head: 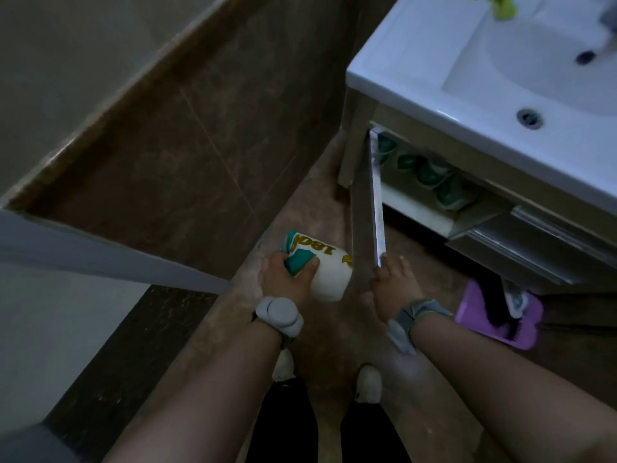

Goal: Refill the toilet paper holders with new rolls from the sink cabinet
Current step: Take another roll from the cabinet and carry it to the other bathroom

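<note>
White roll (329, 275): wrapper white with teal patches and yellow print, "180" legible; held on its side above the floor (300, 208), just left of the door, plain white end nearer the camera.
Left grip (283, 279): fingers and thumb curled round the roll's teal end.
Right grip (397, 289): fingers stretched out, tips touching the door's lower corner; nothing held.
Door (377, 202): open, seen edge-on from the head view, pale edge facing the camera.
Cabinet (414, 208): under the sink (417, 61), pale shelf showing behind the door.
Hidden or unclear: the thumb covers part of the roll's print; the sink's rim hides the cabinet's upper part; the spares (430, 173) are blurred; a purple thing (480, 312) on the floor has dark objects lying across it, and I cannot tell what they are.
Counts: one roll in hand; at least four teal-wrapped spares in a row on the shelf; two wristbands (278, 315); two white shoes (369, 384).
</note>
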